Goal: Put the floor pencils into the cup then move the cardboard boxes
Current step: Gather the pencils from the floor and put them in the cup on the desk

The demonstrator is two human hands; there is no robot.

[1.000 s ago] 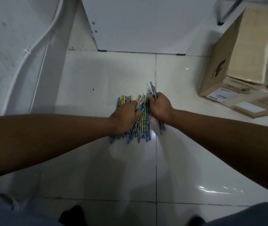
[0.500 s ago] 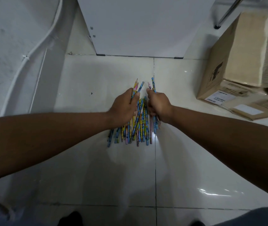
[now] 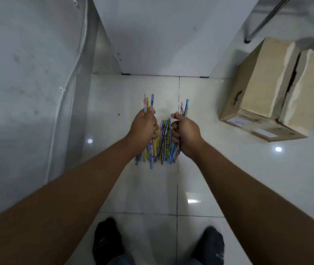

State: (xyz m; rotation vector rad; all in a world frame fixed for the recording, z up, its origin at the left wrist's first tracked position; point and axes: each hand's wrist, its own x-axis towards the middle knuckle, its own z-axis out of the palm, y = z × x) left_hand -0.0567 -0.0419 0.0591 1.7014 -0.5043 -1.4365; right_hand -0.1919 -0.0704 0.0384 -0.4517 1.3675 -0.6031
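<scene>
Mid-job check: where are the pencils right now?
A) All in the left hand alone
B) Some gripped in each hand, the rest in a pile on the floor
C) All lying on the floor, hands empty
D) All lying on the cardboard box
B: the left hand grips a few pencils, the right hand grips a couple more, and a pile lies on the floor between them.
</scene>
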